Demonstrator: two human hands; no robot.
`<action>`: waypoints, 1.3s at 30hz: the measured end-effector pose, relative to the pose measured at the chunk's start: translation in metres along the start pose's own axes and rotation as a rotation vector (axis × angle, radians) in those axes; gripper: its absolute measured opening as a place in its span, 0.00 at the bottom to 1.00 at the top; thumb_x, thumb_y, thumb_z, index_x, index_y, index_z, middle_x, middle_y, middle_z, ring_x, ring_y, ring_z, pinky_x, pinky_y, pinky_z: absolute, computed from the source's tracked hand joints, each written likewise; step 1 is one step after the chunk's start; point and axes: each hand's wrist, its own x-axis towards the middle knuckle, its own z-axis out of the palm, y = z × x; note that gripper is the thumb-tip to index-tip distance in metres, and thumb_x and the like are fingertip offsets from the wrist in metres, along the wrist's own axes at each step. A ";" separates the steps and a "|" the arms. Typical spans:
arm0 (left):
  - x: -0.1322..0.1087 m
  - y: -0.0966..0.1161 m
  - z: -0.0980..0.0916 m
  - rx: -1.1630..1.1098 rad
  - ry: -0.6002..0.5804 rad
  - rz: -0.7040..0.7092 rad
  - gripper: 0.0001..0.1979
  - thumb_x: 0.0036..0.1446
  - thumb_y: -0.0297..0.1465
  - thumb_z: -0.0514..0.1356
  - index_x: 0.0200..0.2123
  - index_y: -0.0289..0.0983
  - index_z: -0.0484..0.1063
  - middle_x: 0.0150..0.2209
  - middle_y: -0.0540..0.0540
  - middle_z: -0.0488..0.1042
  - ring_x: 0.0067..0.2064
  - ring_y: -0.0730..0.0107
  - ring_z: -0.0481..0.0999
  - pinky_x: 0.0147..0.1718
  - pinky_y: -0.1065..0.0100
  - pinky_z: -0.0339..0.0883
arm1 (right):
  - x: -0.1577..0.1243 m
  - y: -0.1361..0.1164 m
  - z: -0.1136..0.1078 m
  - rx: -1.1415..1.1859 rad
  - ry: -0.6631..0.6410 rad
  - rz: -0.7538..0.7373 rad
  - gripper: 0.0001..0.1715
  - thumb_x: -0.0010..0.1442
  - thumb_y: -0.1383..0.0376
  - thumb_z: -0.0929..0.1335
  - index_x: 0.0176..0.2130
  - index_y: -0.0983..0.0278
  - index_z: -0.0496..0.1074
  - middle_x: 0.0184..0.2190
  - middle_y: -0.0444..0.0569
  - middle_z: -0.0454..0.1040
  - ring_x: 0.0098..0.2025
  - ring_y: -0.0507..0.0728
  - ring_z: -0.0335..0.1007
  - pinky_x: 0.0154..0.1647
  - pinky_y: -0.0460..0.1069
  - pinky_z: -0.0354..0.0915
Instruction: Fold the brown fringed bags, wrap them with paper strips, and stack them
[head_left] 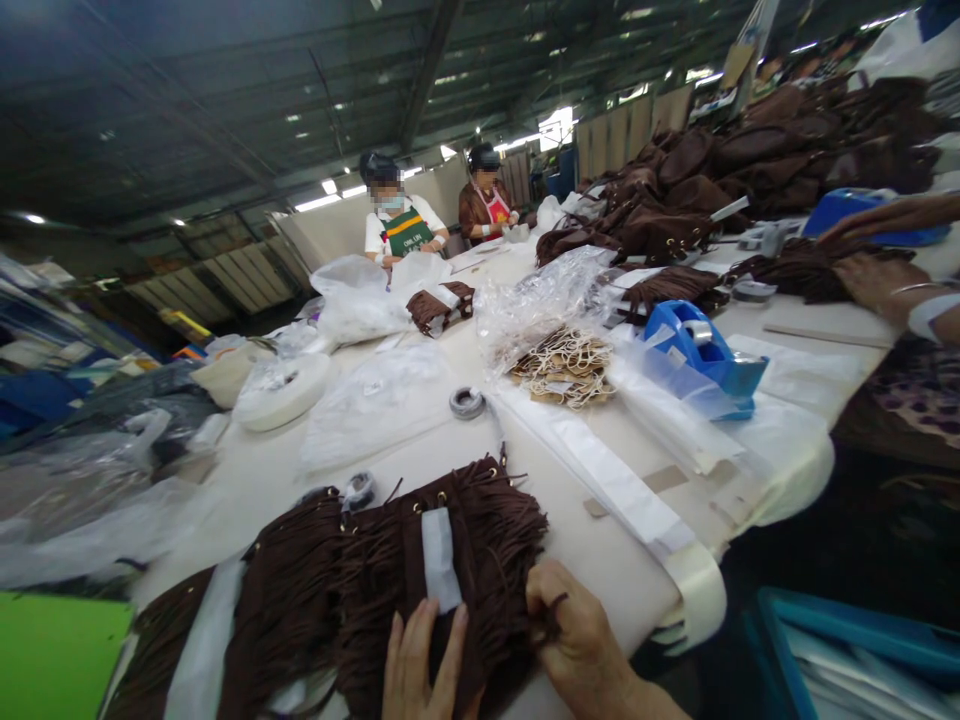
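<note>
A dark brown fringed bag [480, 520] lies on the white table just before me, with metal eyelets along its upper edge and a white paper strip [439, 560] across its middle. My left hand [424, 660] rests on the bag with fingers spread, touching the strip's lower end. At the bag's right side my right hand [574, 630] is closed, pinching brown fringe strands. More brown fringed pieces [292, 570] lie to the left, one with a pale band [206, 640] over it. A small wrapped grey coil [358, 490] sits at the upper edge.
A blue tape dispenser [701, 350], a bundle of tags with strings [562, 365] and white strips [607, 470] lie right of centre. Brown bags [675, 180] are heaped behind. A co-worker's hands [874, 270] work at far right; two people stand across the table. A blue crate [862, 640] is lower right.
</note>
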 end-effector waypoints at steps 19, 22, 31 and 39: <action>-0.004 -0.001 0.006 0.067 0.019 0.053 0.32 0.55 0.27 0.52 0.63 0.39 0.46 0.50 0.32 0.64 0.52 0.51 0.66 0.49 0.47 0.62 | 0.060 -0.020 -0.020 0.389 -0.388 0.899 0.11 0.38 0.64 0.68 0.17 0.63 0.60 0.11 0.35 0.56 0.14 0.45 0.50 0.14 0.42 0.46; -0.005 0.000 0.006 0.063 0.006 0.047 0.32 0.56 0.27 0.51 0.63 0.38 0.45 0.50 0.32 0.64 0.53 0.50 0.65 0.49 0.47 0.62 | 0.049 -0.020 -0.018 0.460 -0.293 0.871 0.15 0.39 0.59 0.68 0.19 0.63 0.59 0.13 0.34 0.55 0.15 0.44 0.48 0.15 0.42 0.46; -0.008 -0.003 0.007 0.037 0.013 0.052 0.29 0.56 0.29 0.51 0.62 0.39 0.50 0.51 0.34 0.64 0.53 0.53 0.66 0.53 0.49 0.58 | -0.002 -0.014 -0.015 0.468 -0.060 0.763 0.18 0.46 0.54 0.69 0.22 0.64 0.61 0.14 0.35 0.53 0.17 0.44 0.45 0.16 0.42 0.45; -0.006 -0.003 0.005 0.036 0.032 0.044 0.31 0.55 0.28 0.53 0.62 0.41 0.48 0.51 0.35 0.64 0.53 0.55 0.66 0.53 0.51 0.59 | 0.027 -0.005 -0.026 0.203 -0.218 0.862 0.14 0.48 0.55 0.65 0.22 0.63 0.64 0.12 0.39 0.61 0.12 0.47 0.53 0.10 0.42 0.48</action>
